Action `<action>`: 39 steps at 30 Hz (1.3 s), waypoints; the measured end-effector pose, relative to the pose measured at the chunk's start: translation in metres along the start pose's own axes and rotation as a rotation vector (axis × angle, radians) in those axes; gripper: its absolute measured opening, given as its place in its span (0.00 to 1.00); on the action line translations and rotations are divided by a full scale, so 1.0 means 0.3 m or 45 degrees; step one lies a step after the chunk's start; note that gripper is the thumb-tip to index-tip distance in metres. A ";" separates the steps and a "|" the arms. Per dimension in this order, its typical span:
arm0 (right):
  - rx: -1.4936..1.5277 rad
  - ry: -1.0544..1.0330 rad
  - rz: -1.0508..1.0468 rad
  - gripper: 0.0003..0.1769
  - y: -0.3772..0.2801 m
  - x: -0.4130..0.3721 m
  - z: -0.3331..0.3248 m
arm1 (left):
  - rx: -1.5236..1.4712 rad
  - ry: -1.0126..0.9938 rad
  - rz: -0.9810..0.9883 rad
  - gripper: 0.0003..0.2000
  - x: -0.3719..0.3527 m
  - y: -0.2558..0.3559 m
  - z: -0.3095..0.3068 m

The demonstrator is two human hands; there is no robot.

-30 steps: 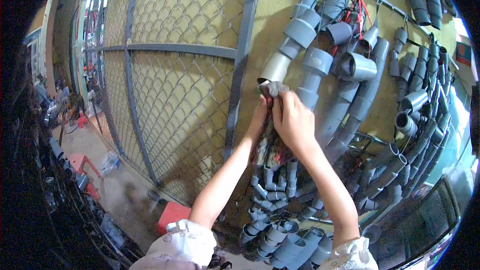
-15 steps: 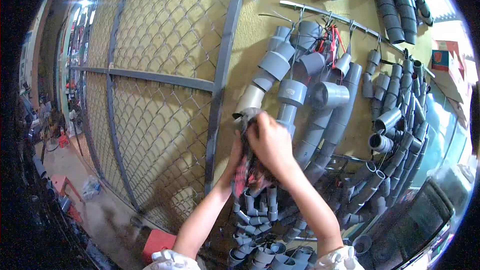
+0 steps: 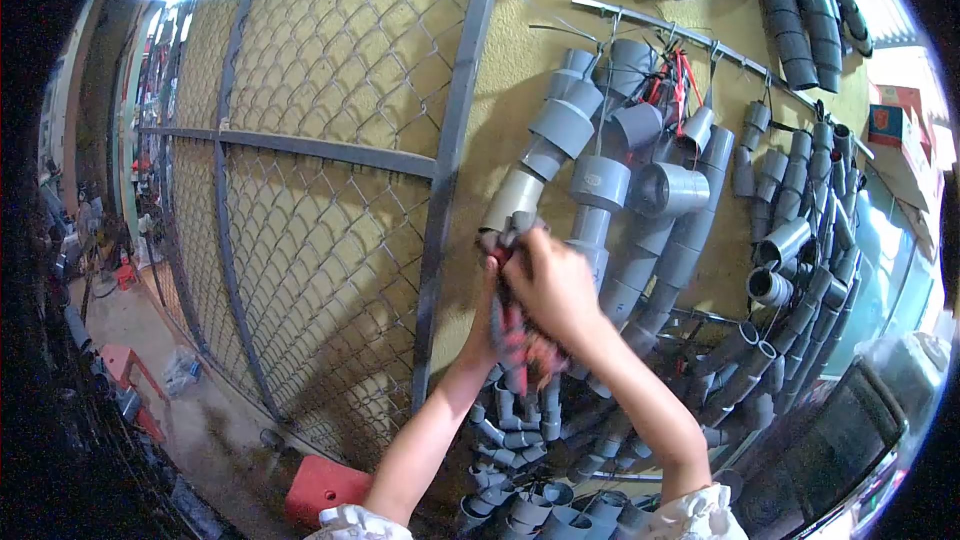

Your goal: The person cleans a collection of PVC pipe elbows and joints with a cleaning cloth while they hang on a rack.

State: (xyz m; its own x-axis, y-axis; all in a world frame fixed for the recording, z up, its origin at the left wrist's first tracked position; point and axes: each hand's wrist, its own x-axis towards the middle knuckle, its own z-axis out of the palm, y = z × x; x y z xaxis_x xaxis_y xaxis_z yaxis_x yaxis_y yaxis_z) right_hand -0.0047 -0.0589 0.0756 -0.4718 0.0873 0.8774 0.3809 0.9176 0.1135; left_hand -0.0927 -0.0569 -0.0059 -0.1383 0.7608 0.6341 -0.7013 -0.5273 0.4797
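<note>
A dark and red checked cloth (image 3: 513, 335) is bunched between my hands and hangs down below them. My right hand (image 3: 556, 285) is closed on the cloth, pressing its upper part against the lower end of a hanging string of pipe fittings. My left hand (image 3: 482, 325) is on the other side of the cloth, closed around it; most of its fingers are hidden. Just above my hands is a beige pipe fitting (image 3: 515, 198), with grey pipe fittings (image 3: 563, 125) strung above it. What lies under the cloth cannot be seen.
More strings of grey fittings (image 3: 675, 190) hang from a metal rail (image 3: 690, 37) on the yellow wall. To the left stands a chain-link panel (image 3: 330, 150). A red stool (image 3: 325, 488) is low by my left forearm, and a dark glass-like panel (image 3: 840, 440) is at lower right.
The view has shifted slightly, so the fittings appear a little further right. My right hand has moved slightly over the cloth, and the cloth's hanging part has swung and shows more red.
</note>
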 end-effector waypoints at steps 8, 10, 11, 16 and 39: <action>-0.158 -0.004 0.014 0.10 0.055 0.020 -0.013 | -0.040 0.011 -0.022 0.30 -0.009 0.013 0.023; -0.112 -0.062 0.160 0.10 0.060 0.008 -0.008 | 0.294 0.045 0.165 0.31 -0.025 0.020 0.072; -0.056 -0.144 0.230 0.10 0.028 -0.011 -0.006 | -0.029 0.038 0.014 0.30 -0.013 0.003 0.040; -0.110 0.144 -0.373 0.09 -0.019 -0.094 0.017 | -0.025 -0.058 0.001 0.28 -0.046 -0.047 -0.010; 0.043 0.074 -0.353 0.09 -0.052 -0.161 0.040 | 0.203 0.297 0.383 0.30 -0.064 -0.036 0.101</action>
State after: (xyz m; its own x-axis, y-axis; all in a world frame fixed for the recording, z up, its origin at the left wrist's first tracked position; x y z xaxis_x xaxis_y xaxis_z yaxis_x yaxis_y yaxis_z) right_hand 0.0026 -0.0728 0.0256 -0.5074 -0.1904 0.8404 0.2166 0.9158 0.3382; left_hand -0.0612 -0.0773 -0.0049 -0.4882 0.6192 0.6150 -0.4904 -0.7776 0.3935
